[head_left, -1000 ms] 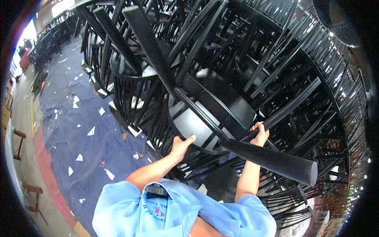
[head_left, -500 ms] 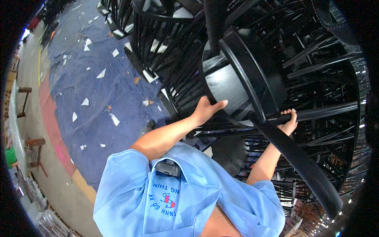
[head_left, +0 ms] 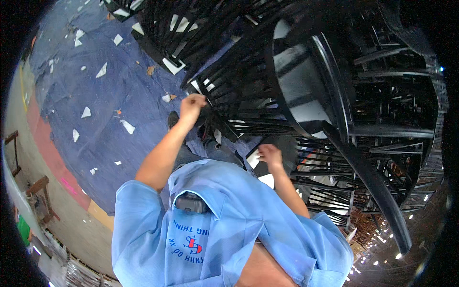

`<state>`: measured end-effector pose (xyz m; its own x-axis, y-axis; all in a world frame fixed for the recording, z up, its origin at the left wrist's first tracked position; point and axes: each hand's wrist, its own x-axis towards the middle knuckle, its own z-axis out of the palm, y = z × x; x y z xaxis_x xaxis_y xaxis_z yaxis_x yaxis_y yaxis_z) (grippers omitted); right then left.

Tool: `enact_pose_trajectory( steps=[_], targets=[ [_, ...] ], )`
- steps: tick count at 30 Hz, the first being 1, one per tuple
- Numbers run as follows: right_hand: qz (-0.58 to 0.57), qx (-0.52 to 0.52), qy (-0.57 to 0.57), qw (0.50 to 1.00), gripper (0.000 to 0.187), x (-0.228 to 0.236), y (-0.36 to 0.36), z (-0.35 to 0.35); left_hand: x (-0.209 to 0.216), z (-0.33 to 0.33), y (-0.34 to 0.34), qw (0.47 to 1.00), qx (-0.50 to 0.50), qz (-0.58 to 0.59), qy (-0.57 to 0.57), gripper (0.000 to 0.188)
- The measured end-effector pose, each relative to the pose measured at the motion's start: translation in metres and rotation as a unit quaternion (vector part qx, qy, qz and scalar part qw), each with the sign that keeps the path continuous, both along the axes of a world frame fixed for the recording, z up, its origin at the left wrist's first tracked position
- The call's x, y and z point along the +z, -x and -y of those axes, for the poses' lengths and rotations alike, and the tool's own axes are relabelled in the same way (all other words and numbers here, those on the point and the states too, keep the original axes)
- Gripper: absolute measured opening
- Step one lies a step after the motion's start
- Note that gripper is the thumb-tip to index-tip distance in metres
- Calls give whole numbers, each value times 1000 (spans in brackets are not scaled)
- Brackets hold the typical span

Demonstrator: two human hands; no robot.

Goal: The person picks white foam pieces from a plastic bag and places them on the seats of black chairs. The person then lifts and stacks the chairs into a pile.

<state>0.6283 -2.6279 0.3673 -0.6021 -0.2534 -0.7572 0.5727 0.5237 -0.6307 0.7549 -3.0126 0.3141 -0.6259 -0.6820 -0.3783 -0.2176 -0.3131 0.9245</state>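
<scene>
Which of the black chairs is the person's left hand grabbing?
The left hand grips the slatted black chair frame at the stack's near edge. The chair with the round glossy seat sits further right, untouched; the right hand hangs lower.

The person wears a light blue short-sleeved shirt (head_left: pixel 215 234) with an open collar; its chest bears a small red and blue emblem (head_left: pixel 193 244) ringed by dark blue lettering. A dark grey device (head_left: pixel 190 204) sits at twelve o'clock of the emblem. Both forearms are bare, as are the left hand (head_left: pixel 192 105) and right hand (head_left: pixel 270 155).

Glossy black chair (head_left: pixel 306 86); cloth tarp (head_left: pixel 95 95)
</scene>
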Motion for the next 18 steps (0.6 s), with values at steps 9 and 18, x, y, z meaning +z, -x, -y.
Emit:
enact_pose_trajectory(
  steps=[9,18],
  targets=[
    [72,7,32,997,75,-72,-33,153,-186,16,-37,975,84,185,-91,18],
    [68,-246,43,966,55,-130,-39,188,-271,50,48,949,148,196,199,27]
  ],
)
